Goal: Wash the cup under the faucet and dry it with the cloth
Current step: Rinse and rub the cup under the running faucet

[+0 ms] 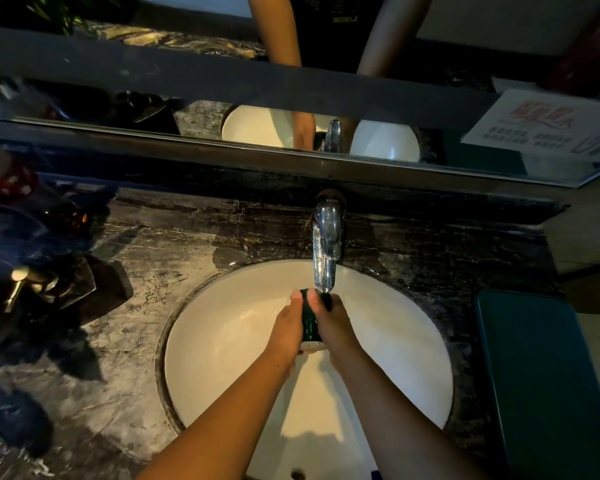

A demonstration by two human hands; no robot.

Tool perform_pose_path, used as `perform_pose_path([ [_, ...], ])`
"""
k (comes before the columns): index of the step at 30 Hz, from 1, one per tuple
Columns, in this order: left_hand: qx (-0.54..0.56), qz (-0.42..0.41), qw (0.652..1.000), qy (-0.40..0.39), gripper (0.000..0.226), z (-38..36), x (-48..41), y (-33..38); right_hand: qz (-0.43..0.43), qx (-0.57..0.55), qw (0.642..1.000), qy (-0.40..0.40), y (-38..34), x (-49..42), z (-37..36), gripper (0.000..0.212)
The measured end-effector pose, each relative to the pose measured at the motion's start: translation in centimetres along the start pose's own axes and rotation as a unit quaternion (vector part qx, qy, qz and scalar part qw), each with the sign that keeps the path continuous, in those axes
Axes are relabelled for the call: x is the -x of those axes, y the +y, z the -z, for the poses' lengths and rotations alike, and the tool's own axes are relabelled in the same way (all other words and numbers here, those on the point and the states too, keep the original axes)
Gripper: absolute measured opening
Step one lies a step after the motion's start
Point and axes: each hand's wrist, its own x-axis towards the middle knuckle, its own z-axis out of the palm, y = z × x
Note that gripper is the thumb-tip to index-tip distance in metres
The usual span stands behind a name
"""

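A dark green cup point(310, 323) lies on its side between both hands, over the white sink basin point(222, 341). Its mouth points toward the chrome faucet point(328, 240), right below the spout tip, and its pale base faces me. My left hand point(286, 329) grips the cup's left side with the thumb across the top. My right hand point(333, 323) clasps the right side. Most of the cup is hidden by the fingers. I cannot tell whether water is running. A teal cloth point(541, 382) lies flat on the counter to the right of the sink.
The dark marble counter point(118, 358) surrounds the basin. Dark objects and a brass-coloured fitting point(18, 285) crowd the left side. A mirror point(291, 98) along the back wall reflects the sink and my arms. A printed card point(548, 126) stands at the back right.
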Motion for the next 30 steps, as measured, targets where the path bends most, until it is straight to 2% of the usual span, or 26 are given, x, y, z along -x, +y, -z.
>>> perform_pose_path([
  [4,0.084,0.016,0.996,-0.023,0.058,0.5,0.1,-0.1,-0.084,-0.097,0.992,0.003,-0.6,0.1,0.6,0.045],
  [7,0.099,0.007,0.995,-0.019,0.054,0.2,0.0,-0.4,-0.092,-0.144,0.985,-0.002,-0.6,0.1,1.0,0.043],
  [10,0.057,0.015,0.998,0.014,0.056,0.1,-0.3,-0.5,-0.070,-0.146,0.987,-0.002,-0.6,0.4,0.7,0.043],
  [14,0.015,0.012,0.998,0.055,0.051,0.2,-0.4,-0.4,-0.037,-0.077,0.996,-0.004,-0.6,0.4,0.3,0.032],
  [17,0.032,0.021,0.999,0.028,0.050,0.0,0.2,0.0,-0.039,-0.057,0.997,-0.020,-0.4,0.3,-0.1,0.044],
  [20,-0.006,0.003,1.000,-0.004,0.053,0.0,0.1,-0.2,-0.019,-0.054,0.997,-0.045,-0.4,0.4,0.1,0.041],
  [25,0.016,-0.002,1.000,-0.016,0.077,0.3,-0.3,-0.4,-0.012,-0.042,0.998,-0.046,-0.8,0.1,0.1,0.046],
  [27,0.032,-0.009,0.999,-0.025,0.071,0.6,-0.3,0.0,-0.046,-0.075,0.996,-0.035,-0.7,-0.3,0.1,0.050],
  [30,0.060,-0.001,0.997,-0.044,0.061,0.7,-0.8,-0.2,-0.065,-0.142,0.988,-0.016,-0.6,-0.2,0.5,0.035],
])
